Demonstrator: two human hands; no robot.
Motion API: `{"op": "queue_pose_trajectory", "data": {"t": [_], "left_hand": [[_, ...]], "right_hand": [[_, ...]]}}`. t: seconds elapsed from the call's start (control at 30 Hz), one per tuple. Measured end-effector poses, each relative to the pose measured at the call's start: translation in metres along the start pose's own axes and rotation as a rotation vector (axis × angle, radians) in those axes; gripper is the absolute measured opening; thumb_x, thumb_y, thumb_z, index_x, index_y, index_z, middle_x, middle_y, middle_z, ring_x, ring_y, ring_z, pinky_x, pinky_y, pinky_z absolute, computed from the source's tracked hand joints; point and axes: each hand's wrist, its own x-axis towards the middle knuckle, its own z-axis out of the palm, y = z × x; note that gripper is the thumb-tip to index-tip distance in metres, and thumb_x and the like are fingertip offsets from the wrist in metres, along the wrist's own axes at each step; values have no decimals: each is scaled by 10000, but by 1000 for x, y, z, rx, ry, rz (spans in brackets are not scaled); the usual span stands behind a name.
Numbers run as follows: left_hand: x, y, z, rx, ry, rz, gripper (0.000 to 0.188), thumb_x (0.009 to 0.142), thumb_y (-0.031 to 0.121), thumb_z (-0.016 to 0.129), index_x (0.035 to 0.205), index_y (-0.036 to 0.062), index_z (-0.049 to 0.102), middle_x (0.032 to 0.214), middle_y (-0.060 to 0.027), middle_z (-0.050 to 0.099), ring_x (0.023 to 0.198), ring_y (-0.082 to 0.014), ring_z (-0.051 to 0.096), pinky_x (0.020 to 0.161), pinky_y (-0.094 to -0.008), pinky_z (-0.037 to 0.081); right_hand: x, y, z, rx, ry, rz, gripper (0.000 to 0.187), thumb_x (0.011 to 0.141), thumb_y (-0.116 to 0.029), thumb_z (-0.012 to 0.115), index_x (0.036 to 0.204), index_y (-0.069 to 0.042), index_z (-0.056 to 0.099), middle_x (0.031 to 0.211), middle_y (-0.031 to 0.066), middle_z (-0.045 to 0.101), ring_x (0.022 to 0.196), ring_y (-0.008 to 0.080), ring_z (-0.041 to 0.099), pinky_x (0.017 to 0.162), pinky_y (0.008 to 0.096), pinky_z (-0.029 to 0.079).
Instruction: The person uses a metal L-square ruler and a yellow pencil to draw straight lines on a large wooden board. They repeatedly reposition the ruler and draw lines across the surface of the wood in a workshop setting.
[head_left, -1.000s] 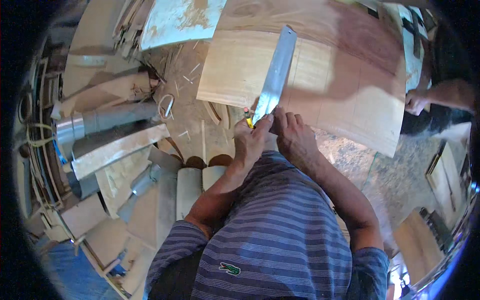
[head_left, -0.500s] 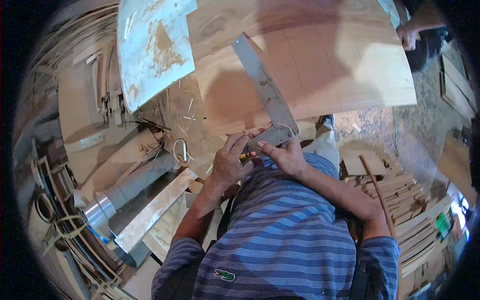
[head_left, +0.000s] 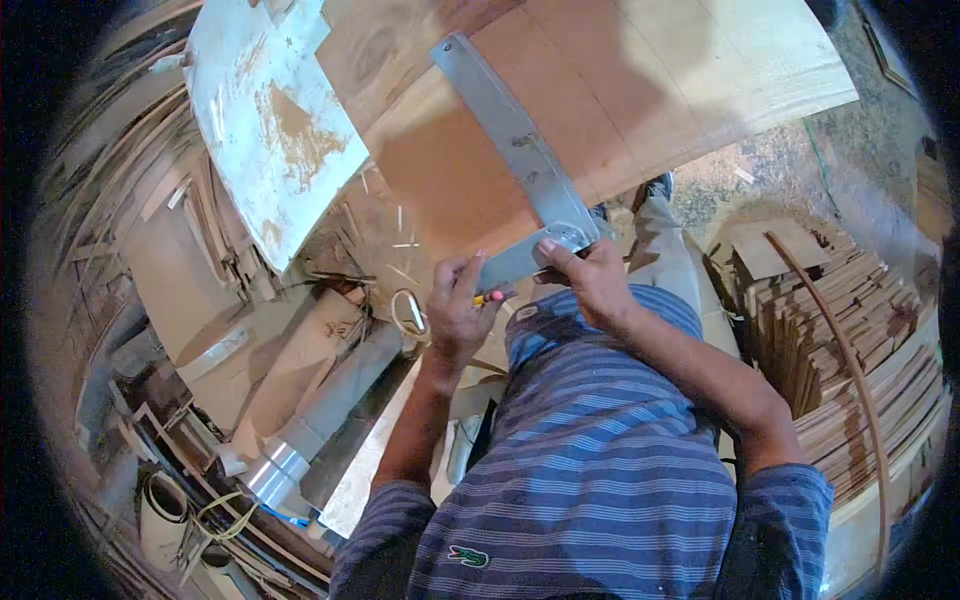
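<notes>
A grey metal square (head_left: 510, 128) lies with its long blade over the wooden panel (head_left: 690, 95), pointing away and slightly left. Its shorter arm runs along the panel's near edge. My right hand (head_left: 597, 287) grips the square by its corner, thumb on top. At the left end of the short arm, my left hand (head_left: 458, 312) pinches the metal between thumb and fingers. A yellow pencil (head_left: 482, 300) with a pink eraser is also tucked in the left hand. Faint straight lines cross the panel to the right of the blade.
A white stained board (head_left: 235, 80) lies at the panel's left. Stacked wood pieces (head_left: 800, 320) stand at the right, a long thin stick (head_left: 835, 340) leaning over them. A grey pipe (head_left: 335, 395) and a tape roll (head_left: 407, 312) are at the left, among offcuts.
The square has turned from tilted to flatter, its short arm now along the panel's edge. My left hand has shifted down its arm. Another person's hand at the upper right has left view.
</notes>
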Motion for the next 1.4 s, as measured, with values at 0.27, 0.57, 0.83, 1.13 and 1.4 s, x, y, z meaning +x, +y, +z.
{"op": "queue_pose_trajectory", "data": {"t": [0.27, 0.57, 0.83, 1.13, 1.4], "left_hand": [[3, -5, 0, -7, -53, 44, 551, 797, 278, 838, 1240, 12, 649, 1057, -196, 586, 887, -330, 653, 713, -396, 576], [8, -17, 2, -43, -48, 180, 631, 813, 444, 773, 1276, 36, 638, 1037, -154, 583, 875, -304, 650, 655, -392, 580], [11, -10, -6, -21, -115, 150, 623, 781, 396, 817, 1269, 50, 645, 1045, -153, 573, 816, -297, 655, 643, -384, 578], [14, -4, -8, -60, -121, 107, 588, 701, 223, 902, 1203, 12, 678, 1003, -161, 605, 810, -291, 674, 676, -364, 582], [18, -9, -5, -76, -80, 185, 570, 722, 316, 887, 1153, 2, 685, 1021, -150, 604, 794, -292, 671, 637, -382, 580]], "right_hand": [[-2, -12, 2, 70, 17, -19, 230, 932, -162, 712, 1083, 3, 657, 937, 62, 691, 821, 155, 671, 700, 323, 596], [-6, -16, -4, 136, -2, 30, 185, 933, -127, 699, 1066, -9, 648, 939, 58, 688, 824, 155, 670, 707, 332, 596], [-6, -16, -7, 100, -7, 49, 199, 924, -102, 706, 1080, 6, 645, 954, 79, 701, 815, 160, 678, 703, 327, 590], [-4, -15, -7, 121, 15, 40, 198, 915, -99, 721, 1072, -3, 647, 937, 70, 701, 824, 154, 673, 690, 312, 574], [-2, -18, -6, 48, 50, 45, 209, 917, -121, 711, 1076, 7, 671, 939, 65, 708, 795, 159, 664, 703, 312, 552]]}}
